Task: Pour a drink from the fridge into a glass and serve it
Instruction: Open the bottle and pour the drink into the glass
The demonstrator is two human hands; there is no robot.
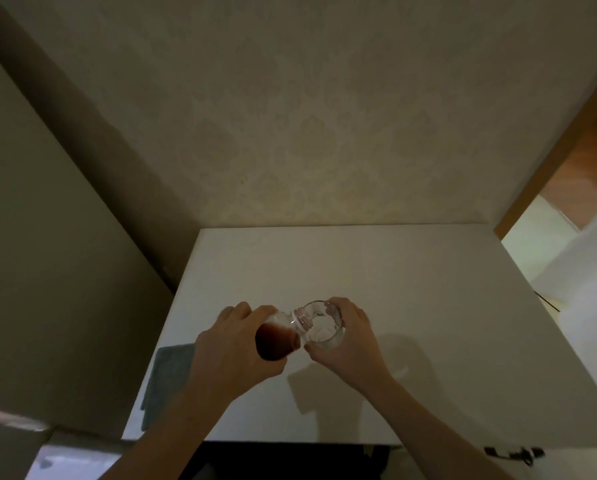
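Over a white tabletop (376, 265) the left hand (234, 344) wraps its curled fingers around the body of a clear bottle (279, 336) that holds a dark reddish-brown drink. The bottle is tipped to the right, its uncapped neck leaning over the rim of a clear glass (321, 325), the mouth just at or inside the opening. The dark liquid sits in the lower body of the bottle, against the palm, while the shoulder and neck look clear; whether any stream is leaving the mouth cannot be told. The right hand (345, 337) grips the glass from the right side, fingers curled around its far wall and the thumb on the near side, so the glass lies between that hand and the bottle neck. Whether the glass rests on the tabletop or is held just above it cannot be told. The glass looks empty or nearly so. A grey-blue cloth (167, 379) lies flat near the tabletop's left edge, partly hidden behind the left forearm. A patterned pale wall (324, 116) rises behind the tabletop.
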